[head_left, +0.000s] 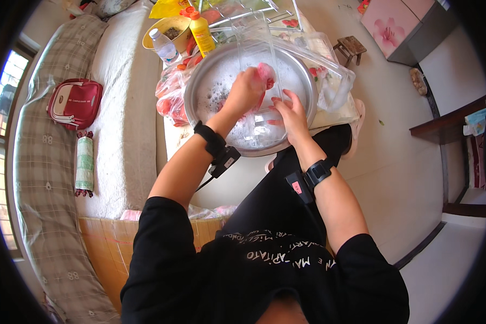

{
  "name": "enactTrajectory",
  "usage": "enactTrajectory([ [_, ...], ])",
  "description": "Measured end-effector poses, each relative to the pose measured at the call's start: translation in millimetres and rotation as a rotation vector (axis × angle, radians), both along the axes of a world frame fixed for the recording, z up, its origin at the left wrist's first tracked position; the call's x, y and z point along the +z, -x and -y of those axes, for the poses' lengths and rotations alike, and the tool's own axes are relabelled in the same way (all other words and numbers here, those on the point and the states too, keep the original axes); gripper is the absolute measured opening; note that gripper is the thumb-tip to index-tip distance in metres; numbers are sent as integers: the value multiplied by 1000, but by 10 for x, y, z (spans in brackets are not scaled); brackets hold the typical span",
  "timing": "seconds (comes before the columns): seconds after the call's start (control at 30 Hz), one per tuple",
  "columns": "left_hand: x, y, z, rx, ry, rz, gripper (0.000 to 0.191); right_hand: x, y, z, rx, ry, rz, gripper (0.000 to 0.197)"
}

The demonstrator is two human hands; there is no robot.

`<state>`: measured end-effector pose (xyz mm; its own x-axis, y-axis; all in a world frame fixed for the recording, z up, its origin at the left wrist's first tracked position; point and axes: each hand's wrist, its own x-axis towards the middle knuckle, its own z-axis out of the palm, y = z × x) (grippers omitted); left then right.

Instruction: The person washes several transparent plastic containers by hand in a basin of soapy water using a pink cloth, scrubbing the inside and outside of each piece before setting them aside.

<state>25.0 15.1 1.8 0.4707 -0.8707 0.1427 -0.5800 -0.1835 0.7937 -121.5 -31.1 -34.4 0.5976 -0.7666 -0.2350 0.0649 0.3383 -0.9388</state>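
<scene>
A round metal basin (191, 101) of sudsy water stands in front of me. My left hand (245, 91) is closed around a wet pink-and-red cloth (266, 73) above the suds. Part of the cloth hangs down beneath that hand. My right hand (293, 115) grips the side of a clear plastic container (263, 121), its fingers partly seen through the plastic. The container's lower end is in the basin, and its see-through outline is hard to follow farther up. The cloth is close against the container; whether they touch I cannot tell.
Beyond the basin are a yellow bottle (202, 34), a plastic bottle (164, 46), a yellow bowl (148, 38) and a metal rack (297, 16). Another clear plastic bin (328, 60) lies right. Bagged red items (170, 101) sit left. A wooden stool (350, 46) stands on the floor.
</scene>
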Motion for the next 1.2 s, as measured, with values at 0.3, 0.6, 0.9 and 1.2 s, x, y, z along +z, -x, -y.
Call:
enactTrajectory([
  [0.3,-578,-75,162,-92,-411,785,40,-61,-96,-21,51,90,-11,53],
  [0.6,-536,498,-180,-68,-131,277,22,-322,-162,73,-54,438,-48,49],
  [0.9,-373,-364,667,201,-303,635,34,-160,-116,20,100,164,31,47],
  [1.2,-453,-153,80,-44,-362,697,28,-158,-114,142,258,86,-45,55],
])
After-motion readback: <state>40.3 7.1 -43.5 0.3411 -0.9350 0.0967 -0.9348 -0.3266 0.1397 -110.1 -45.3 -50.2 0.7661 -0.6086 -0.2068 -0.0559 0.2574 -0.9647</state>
